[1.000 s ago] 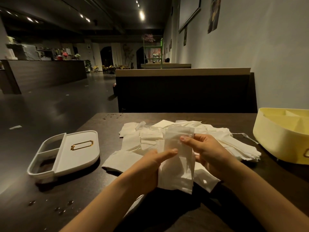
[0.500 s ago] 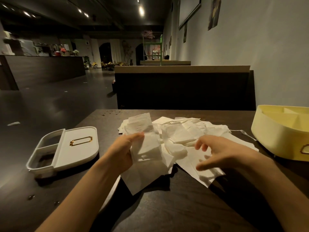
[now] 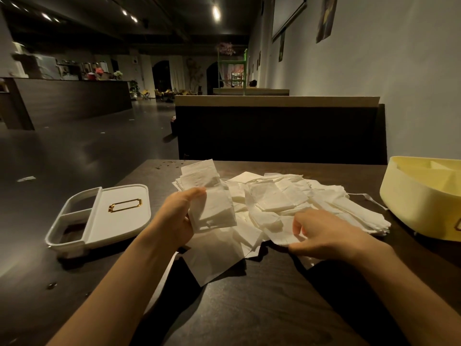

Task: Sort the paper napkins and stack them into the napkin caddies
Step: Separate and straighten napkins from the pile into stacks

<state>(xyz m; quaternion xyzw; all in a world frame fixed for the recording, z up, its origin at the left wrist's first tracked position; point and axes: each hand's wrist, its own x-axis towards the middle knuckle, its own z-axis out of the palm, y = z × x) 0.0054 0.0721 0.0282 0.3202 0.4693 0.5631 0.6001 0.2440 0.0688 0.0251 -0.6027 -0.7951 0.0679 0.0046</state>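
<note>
Head view. The left hand [image 3: 178, 221] grips a small stack of folded white napkins [image 3: 212, 208], thumb on top and fingers curled beneath, and holds it tilted just above the left edge of the loose napkin pile [image 3: 311, 196]. The pile spreads across the middle of the dark wooden surface [image 3: 249, 308], its sheets overlapping at mixed angles and in mixed sizes. One larger unfolded napkin [image 3: 214, 255] lies flat at the near edge of the pile, below the held stack. The right hand [image 3: 324, 236] rests on the near right part of the pile with fingers curled over a raised sheet edge; whether it pinches that sheet cannot be told. The white caddy [image 3: 119, 213] sits to the left, apart from the pile, with a gold label frame [image 3: 125, 205] on its flat top and two open compartments at its left end. The yellow caddy [image 3: 419, 203] stands at the right, just beside the pile, with dividers visible inside. A dark booth back [image 3: 274, 131] rises behind the surface.
</note>
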